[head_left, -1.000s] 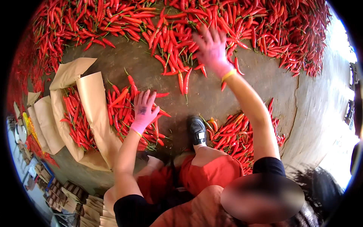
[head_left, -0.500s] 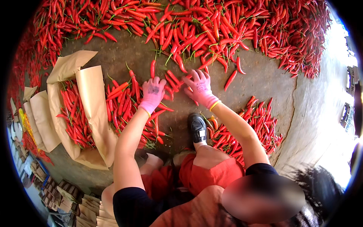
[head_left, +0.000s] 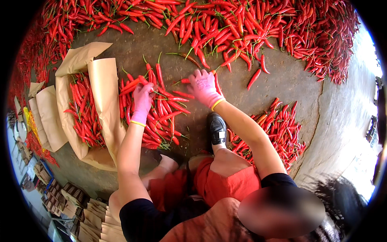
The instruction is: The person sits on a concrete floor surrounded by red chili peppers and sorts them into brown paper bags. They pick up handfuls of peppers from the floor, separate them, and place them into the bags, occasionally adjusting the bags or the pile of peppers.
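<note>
My gloved left hand (head_left: 142, 103) rests on a loose heap of red chili peppers (head_left: 163, 121), its fingers curled in around some of them. Part of its grip is hidden beneath the pink glove. On the floor to its right, my gloved right hand (head_left: 203, 88) bends its fingers over a red chili pepper (head_left: 185, 81), whose stem end pokes out on the left. Another chili pepper (head_left: 218, 84) lies along the right side of that hand. Left of the heap stands an open brown paper bag (head_left: 105, 80), partly filled with red chili peppers (head_left: 85, 111).
A broad mass of red chili peppers (head_left: 242, 24) spreads across the far floor. Another pile (head_left: 278, 131) lies right of my black shoe (head_left: 217, 128). Folded brown paper bags (head_left: 50, 117) sit at the far left, and more paper sheets (head_left: 90, 226) at lower left.
My left hand has moved left onto the heap, and chili peppers from between my hands now lie there. My right hand has shifted slightly left, and the view has shifted a little.
</note>
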A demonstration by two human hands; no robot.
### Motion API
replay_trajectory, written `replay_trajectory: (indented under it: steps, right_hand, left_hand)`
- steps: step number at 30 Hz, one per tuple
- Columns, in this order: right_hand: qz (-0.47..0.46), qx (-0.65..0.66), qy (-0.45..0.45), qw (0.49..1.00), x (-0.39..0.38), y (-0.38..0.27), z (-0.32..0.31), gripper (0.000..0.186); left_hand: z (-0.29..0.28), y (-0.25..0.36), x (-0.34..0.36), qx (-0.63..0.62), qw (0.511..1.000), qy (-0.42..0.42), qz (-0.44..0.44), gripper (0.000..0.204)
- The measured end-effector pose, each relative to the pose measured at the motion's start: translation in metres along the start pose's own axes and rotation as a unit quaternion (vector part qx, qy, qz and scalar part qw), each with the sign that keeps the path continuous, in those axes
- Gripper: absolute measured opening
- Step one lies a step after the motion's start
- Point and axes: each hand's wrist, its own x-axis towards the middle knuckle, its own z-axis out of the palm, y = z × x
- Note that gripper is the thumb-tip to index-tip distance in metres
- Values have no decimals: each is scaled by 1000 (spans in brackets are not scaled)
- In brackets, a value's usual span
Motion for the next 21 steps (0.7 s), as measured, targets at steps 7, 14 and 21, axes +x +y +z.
replay_trajectory:
  steps: [7,14,21]
  right_hand:
    - [41,69,-13,997,47,12,8,40]
    - [114,76,-107,985,108,27,-16,30]
    - [73,74,-249,963,7,-50,7,45]
  left_hand:
    - [-37,-8,-21,-50,996,-22,-71,23]
    - [2,-26,-36,492,790,-199,307,47]
    - [12,-61,-58,789,489,-312,203,68]
